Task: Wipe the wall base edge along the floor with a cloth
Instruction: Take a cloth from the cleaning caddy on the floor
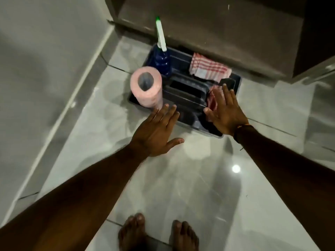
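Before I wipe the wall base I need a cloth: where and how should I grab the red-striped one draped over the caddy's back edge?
Probably pinch the raised folded middle of the red-striped cloth from above with the right hand, the nearer one. It lies loosely over the caddy rim beside the spray bottle, so lifting straight up should clear the dividers.

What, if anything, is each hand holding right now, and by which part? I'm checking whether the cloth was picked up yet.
Nothing is held. The left hand and right hand are both open, spread above the caddy.
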Demonstrator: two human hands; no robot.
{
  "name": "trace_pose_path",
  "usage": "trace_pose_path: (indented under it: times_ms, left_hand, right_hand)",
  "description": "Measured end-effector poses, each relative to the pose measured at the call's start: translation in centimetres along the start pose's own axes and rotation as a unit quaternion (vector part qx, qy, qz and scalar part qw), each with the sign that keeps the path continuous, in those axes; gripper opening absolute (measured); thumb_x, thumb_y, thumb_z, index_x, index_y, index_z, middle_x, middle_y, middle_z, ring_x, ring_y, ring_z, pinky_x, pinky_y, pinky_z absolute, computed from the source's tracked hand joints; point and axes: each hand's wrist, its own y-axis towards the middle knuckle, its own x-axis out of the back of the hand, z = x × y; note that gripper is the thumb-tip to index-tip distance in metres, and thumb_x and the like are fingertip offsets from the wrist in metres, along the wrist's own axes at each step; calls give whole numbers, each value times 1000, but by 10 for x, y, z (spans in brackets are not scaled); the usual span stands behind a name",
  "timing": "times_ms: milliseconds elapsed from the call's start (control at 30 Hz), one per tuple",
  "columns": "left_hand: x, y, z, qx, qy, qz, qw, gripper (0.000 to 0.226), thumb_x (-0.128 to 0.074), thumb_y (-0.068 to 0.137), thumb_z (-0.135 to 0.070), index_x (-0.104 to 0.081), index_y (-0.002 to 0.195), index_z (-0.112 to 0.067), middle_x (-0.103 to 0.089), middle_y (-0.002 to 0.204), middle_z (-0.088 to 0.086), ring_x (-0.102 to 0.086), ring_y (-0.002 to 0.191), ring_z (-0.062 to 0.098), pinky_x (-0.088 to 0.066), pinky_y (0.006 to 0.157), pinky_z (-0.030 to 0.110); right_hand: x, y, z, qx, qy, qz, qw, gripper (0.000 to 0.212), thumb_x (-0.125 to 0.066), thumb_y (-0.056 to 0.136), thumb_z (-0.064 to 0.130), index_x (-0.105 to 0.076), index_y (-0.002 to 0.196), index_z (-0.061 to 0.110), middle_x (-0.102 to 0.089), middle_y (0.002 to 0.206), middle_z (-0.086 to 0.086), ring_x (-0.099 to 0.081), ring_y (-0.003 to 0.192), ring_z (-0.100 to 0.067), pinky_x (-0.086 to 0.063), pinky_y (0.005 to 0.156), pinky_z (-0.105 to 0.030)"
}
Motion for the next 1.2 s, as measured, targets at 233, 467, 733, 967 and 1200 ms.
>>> trace_pose_path:
  times_ms: [233, 467, 733, 967, 1200]
  left_hand:
    - [-59, 36, 2, 23, 4, -12, 1000, 100, -1, 94, -79, -7, 167, -11, -6, 177, 13, -1, 164, 33, -5, 132, 55]
    - [-66, 38, 6, 16, -5, -41, 999, 97, -7, 96, -78, -15, 166, -11, -12, 176, 13, -7, 164, 34, -8, 133, 55]
    - [-36, 8, 8, -5, -11, -40, 999, 102, -9, 95, -81, -9, 167, -8, -5, 177, 15, -2, 164, 31, -10, 133, 51]
    - [1, -76, 25, 93, -42, -39, 994, 102, -9, 98, -78, -17, 165, -3, -13, 175, 19, -12, 163, 34, -17, 131, 53]
    - [-31, -192, 57, 241, -95, -59, 964, 100, -19, 99, -77, -19, 165, -2, -15, 174, 19, -13, 163, 35, -19, 131, 52]
  right_hand:
    - [-53, 42, -14, -37, -52, -6, 998, 97, -46, 99, 68, 2, 168, 19, 6, 177, -17, 6, 162, -49, -2, 132, -56]
    - [-52, 35, -1, -51, 70, -60, 994, 82, -56, 99, 2, -13, 167, 14, -18, 175, -16, -13, 163, -44, -19, 134, -56]
    - [-6, 21, 21, -109, 233, -131, 957, 60, -49, 105, -3, -37, 161, 13, -60, 141, -5, -62, 124, -20, -50, 116, -43]
    - [11, -39, 94, -53, 271, -122, 953, 49, -36, 113, 5, -32, 162, 7, -52, 152, -6, -56, 135, -32, -44, 117, -46]
    - [-42, -106, 164, -16, 338, -58, 939, 50, -39, 110, 15, -37, 160, 23, -56, 155, -5, -61, 55, -15, -57, 55, -23]
